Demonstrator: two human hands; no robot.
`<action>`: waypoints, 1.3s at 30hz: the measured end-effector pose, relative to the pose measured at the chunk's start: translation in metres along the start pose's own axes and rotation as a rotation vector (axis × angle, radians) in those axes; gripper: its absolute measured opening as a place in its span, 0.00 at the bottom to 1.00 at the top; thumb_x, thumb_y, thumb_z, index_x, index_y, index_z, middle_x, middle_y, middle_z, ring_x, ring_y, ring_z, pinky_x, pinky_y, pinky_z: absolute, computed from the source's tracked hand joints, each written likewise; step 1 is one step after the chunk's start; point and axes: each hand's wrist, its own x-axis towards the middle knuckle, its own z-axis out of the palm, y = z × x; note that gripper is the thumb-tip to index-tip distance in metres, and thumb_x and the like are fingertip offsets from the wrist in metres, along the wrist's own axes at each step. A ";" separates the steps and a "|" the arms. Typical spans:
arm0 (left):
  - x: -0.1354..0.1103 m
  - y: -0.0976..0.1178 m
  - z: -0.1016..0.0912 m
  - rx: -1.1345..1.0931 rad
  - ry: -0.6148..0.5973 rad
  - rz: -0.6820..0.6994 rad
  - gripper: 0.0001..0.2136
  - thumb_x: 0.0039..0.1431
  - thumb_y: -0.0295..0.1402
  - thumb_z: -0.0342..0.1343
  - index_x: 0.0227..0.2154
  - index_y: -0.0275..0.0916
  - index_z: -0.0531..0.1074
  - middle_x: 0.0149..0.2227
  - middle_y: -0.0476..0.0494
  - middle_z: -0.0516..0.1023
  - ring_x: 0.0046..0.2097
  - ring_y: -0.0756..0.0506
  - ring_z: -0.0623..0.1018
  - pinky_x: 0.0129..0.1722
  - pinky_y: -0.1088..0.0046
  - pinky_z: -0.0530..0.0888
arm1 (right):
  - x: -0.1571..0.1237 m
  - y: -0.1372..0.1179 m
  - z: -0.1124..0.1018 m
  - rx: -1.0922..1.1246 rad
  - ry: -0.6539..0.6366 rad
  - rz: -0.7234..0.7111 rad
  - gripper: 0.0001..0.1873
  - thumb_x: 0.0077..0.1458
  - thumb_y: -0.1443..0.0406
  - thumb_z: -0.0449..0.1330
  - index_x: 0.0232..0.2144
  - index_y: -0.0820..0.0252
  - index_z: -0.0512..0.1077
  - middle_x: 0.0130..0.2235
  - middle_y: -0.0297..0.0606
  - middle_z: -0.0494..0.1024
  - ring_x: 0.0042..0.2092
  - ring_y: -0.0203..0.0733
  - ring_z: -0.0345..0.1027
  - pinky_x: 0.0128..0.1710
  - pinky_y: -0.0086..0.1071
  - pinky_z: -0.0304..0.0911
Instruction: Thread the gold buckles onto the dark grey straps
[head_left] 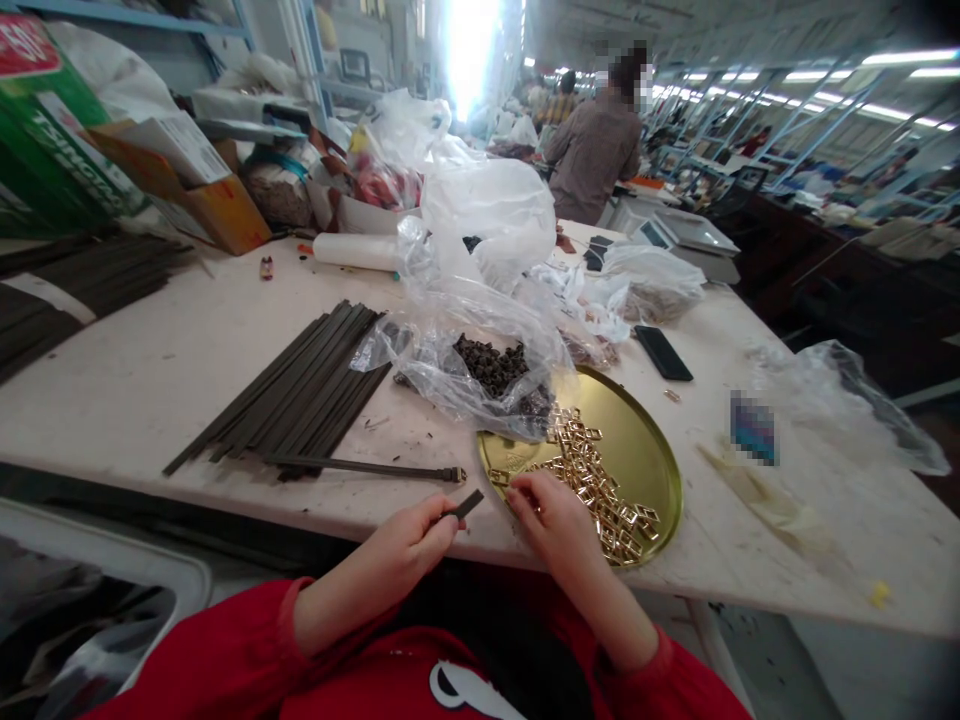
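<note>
My left hand (416, 535) is closed around a dark strap (469, 504), whose short flat end sticks out past the thumb toward the right. My right hand (553, 515) hovers over the left rim of a round gold tray (637, 430), its thumb and fingers pinched together; whatever is between them is hidden. Many small gold buckles (600, 490) lie heaped in the tray, and one buckle (499, 478) sits near my right fingertips. On the table just beyond my left hand lies a strap with a buckle and loop fitted at its end (420, 472).
A bundle of dark straps (300, 380) lies at left. Behind the tray an open plastic bag holds small dark loops (491, 365). A black phone (663, 352), a scale (686, 235) and a white roll (356, 252) are farther back. A person (600, 150) stands beyond the table.
</note>
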 end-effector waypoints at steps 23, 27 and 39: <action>-0.011 0.012 0.003 0.036 0.141 0.095 0.12 0.58 0.36 0.40 0.26 0.36 0.64 0.25 0.50 0.65 0.30 0.50 0.66 0.31 0.76 0.62 | 0.018 -0.006 -0.015 0.518 0.058 0.092 0.09 0.51 0.60 0.57 0.33 0.59 0.67 0.28 0.32 0.70 0.29 0.35 0.63 0.30 0.29 0.59; -0.014 0.014 0.003 0.101 0.162 0.182 0.12 0.59 0.34 0.41 0.31 0.35 0.68 0.29 0.47 0.70 0.33 0.49 0.68 0.34 0.76 0.64 | -0.004 -0.042 0.004 1.274 -0.039 0.322 0.13 0.42 0.60 0.66 0.31 0.59 0.71 0.24 0.29 0.70 0.25 0.30 0.61 0.27 0.26 0.59; -0.020 0.002 0.003 0.245 0.144 0.172 0.12 0.60 0.32 0.42 0.27 0.36 0.68 0.27 0.48 0.71 0.31 0.50 0.69 0.31 0.77 0.62 | -0.021 -0.056 0.024 1.557 -0.074 0.592 0.14 0.38 0.62 0.69 0.30 0.59 0.73 0.26 0.29 0.72 0.26 0.28 0.64 0.26 0.23 0.64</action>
